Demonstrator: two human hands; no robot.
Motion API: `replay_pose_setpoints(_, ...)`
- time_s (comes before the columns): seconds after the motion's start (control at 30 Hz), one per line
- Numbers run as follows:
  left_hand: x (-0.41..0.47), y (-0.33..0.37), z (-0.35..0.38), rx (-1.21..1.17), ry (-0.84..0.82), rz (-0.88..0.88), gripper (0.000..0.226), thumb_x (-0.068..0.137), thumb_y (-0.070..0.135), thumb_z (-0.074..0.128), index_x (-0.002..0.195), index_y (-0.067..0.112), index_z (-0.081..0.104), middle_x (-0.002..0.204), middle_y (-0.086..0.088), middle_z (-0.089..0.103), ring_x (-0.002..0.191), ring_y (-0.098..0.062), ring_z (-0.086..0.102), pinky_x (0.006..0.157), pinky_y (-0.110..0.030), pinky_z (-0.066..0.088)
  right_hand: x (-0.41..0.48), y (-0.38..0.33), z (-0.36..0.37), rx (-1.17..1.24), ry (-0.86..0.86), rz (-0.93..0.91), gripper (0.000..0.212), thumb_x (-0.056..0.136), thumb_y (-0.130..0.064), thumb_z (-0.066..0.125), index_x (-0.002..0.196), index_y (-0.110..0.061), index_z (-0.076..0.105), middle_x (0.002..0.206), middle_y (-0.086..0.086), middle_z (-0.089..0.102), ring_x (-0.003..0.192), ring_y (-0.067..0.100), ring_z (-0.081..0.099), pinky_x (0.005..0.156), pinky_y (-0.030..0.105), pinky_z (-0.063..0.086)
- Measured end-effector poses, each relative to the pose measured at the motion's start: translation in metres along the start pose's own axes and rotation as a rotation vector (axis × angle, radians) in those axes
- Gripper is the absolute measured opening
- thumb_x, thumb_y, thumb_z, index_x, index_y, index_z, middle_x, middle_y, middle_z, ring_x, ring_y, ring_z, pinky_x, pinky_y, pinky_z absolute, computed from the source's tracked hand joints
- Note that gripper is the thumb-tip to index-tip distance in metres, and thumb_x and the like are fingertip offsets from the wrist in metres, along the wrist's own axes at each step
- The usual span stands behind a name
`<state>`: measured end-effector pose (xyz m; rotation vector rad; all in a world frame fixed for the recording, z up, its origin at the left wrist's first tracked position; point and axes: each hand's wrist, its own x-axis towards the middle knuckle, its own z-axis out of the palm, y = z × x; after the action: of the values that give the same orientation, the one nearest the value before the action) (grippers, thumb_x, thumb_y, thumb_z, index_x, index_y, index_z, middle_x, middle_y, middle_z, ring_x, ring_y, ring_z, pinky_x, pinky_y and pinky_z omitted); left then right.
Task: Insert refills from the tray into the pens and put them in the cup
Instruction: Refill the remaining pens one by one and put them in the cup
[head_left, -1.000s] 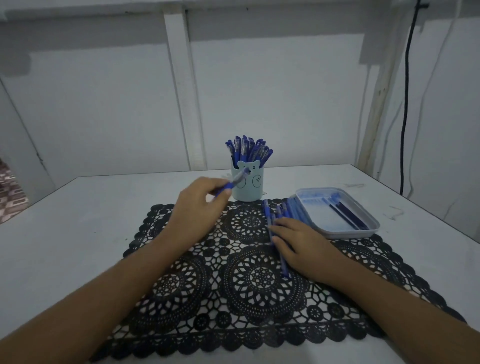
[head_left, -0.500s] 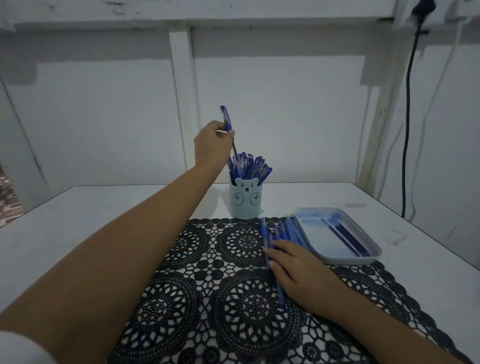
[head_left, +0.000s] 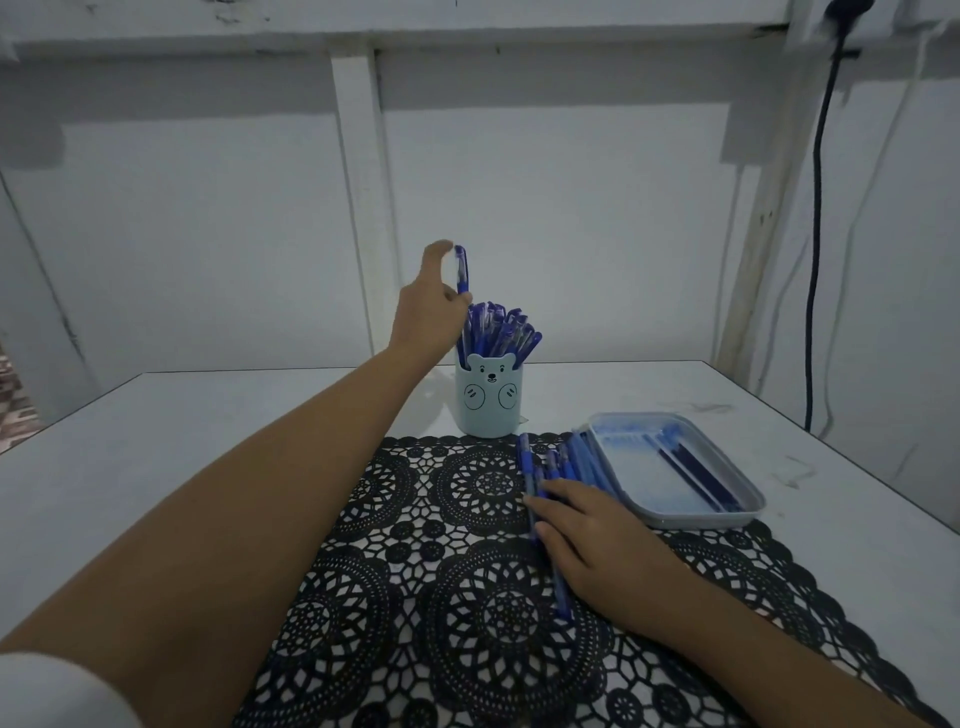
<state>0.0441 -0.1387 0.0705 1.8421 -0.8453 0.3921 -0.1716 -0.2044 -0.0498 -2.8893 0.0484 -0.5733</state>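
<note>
**Spotter:** Where's the pen right now?

**Me:** I've got the pen (head_left: 461, 270) upright above the far-left rim of the cup (head_left: 488, 402). Its lower end is already down among the pens in the cup (head_left: 501, 332). My left hand (head_left: 428, 312) pinches the barrel low, thumb against curled fingers as far as I can make out, with the forefinger lifted clear.

**Spotter:** How will it handle?

**Me:** Light, stiff, smooth plastic, I'd judge, so it slips easily. I'd hold each one at the darker grip section or mid-barrel, never by the clip. The cup looks crowded, so a pen may catch on its neighbours. A hard push could tip the cup.

**Spotter:** And your other hand?

**Me:** My right hand (head_left: 597, 540) lies flat with its fingers straight. It rests on the loose pens (head_left: 558, 462) lined up on the black lace mat (head_left: 441, 571), nearer and to the right of the cup. Just right of them sits the tray (head_left: 701, 521), with a few dark refills (head_left: 696, 467) lying along its right side.

**Spotter:** How about the refills?

**Me:** Thin, and bendier than a barrel, I expect. I'd pinch one near its middle and feed it in straight so it doesn't bow.

**Spotter:** What's around all that?

**Me:** The mat lies on the pale desk (head_left: 156, 441), and a dark cable (head_left: 815, 208) hangs down the wall at far right.
</note>
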Motion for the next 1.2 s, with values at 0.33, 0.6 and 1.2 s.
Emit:
replay_pose_setpoints(0.33,-0.019,-0.025,0.001,0.256,-0.095,0.174,0.033,0.093,0.018,0.044,0.124,0.018,0.052,0.111,-0.007,0.056,0.095,-0.018,0.055,0.084,-0.034,0.047,-0.001,0.001,0.001,0.006,0.010,0.001,0.042,0.099,-0.034,0.029,0.139,-0.025,0.038,0.143,-0.006,0.035,0.128,0.008,0.032,0.106,0.016,0.017)
replay_pose_setpoints(0.6,-0.092,-0.016,0.004,0.235,-0.108,0.189,0.024,0.092,0.019,0.046,0.115,0.015,0.054,0.104,-0.001,0.056,0.090,-0.012,0.051,0.081,-0.030,0.048,0.000,-0.001,-0.008,0.047,0.138,0.043,0.031,0.097,-0.025,0.038,0.117,-0.015,0.060,0.113,-0.001,0.060,0.101,0.012,0.052,0.085,0.014,0.030)
replay_pose_setpoints(1.2,-0.130,-0.006,0.031,0.496,-0.621,-0.184,0.024,0.077,0.033,0.060,0.066,0.014,0.050,0.089,-0.011,0.061,0.086,-0.026,0.058,0.072,-0.037,0.050,-0.004,-0.002,-0.012,0.027,0.139,0.136,0.025,0.093,-0.022,0.047,0.094,-0.008,0.067,0.091,0.007,0.063,0.087,0.020,0.055,0.077,0.032,0.044)
